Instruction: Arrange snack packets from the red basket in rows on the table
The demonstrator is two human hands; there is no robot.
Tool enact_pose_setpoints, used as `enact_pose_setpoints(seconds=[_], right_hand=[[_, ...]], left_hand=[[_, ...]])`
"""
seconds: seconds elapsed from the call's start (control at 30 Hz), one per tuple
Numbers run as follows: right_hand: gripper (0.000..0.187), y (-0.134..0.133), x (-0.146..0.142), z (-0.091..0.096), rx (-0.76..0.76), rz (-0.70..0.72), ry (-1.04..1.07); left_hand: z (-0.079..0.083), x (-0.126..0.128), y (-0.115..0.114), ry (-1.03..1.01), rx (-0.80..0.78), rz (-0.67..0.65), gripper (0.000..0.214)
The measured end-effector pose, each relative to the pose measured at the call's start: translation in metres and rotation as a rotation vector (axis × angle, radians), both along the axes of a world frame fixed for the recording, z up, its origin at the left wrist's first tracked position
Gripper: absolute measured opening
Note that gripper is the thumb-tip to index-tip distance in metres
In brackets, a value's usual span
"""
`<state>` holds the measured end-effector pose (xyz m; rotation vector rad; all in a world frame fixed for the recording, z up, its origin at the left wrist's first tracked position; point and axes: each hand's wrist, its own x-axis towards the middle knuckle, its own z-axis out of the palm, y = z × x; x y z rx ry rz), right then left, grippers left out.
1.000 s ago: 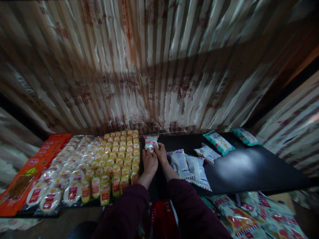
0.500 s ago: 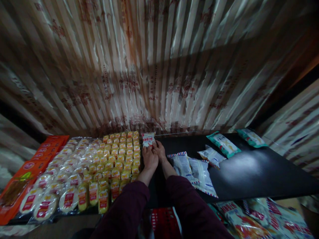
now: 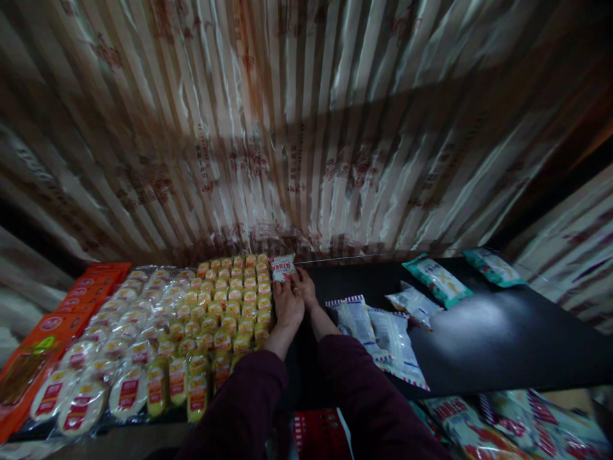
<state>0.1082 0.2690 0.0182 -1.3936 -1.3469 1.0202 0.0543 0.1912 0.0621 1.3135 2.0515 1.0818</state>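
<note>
Both my hands meet at a small white-and-red snack bag (image 3: 283, 268) at the back of the black shelf, just right of the rows of yellow-wrapped small cakes (image 3: 234, 294). My left hand (image 3: 288, 305) is bent over the bag's near end. My right hand (image 3: 307, 289) presses against its right side, fingers partly behind the left ones. The bag's far end shows printed lettering; its near part is hidden under my fingers. To the right of my forearms lie two silvery bags with striped edges (image 3: 354, 321), overlapping each other.
Left of the yellow cakes are clear-wrapped round cakes (image 3: 129, 391) and orange packets (image 3: 57, 321). On the right lie a small white bag (image 3: 414, 305) and two green-and-white bags (image 3: 438, 281). Larger bags (image 3: 474, 425) sit below the shelf's front edge. A pleated curtain (image 3: 297, 128) hangs behind.
The view has shifted slightly. My hands stay on the white-and-red bag, which sits a little closer to the yellow cakes.
</note>
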Motion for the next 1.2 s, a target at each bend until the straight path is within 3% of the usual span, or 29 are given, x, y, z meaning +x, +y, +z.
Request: enact_pose_setpoints(seconds=[0.17,0.3,0.57,0.77,1.0,1.2], right_hand=[[0.048,-0.006,0.000,0.004,-0.003,-0.020,-0.171],[0.047,-0.016,0.002,0.007,0.079,-0.044,-0.288],[0.045,-0.024,0.003,0.013,0.107,0.159,-0.082],[0.047,-0.030,0.004,0.009,0.130,0.090,-0.050],[0.047,-0.050,0.015,-0.011,0.171,0.006,-0.295],[0.048,-0.088,0.037,-0.016,0.235,0.055,-0.389]], left_hand=[[-0.004,-0.001,0.002,-0.020,-0.007,-0.002,0.046],[-0.003,-0.002,0.002,-0.005,0.021,-0.015,0.043],[0.000,-0.003,-0.002,-0.001,0.041,-0.047,0.040],[-0.001,-0.005,-0.006,0.074,0.080,-0.081,0.039],[0.000,0.004,-0.027,0.221,-0.025,-0.192,0.041],[0.003,0.023,-0.058,-0.019,-0.180,-0.142,0.040]])
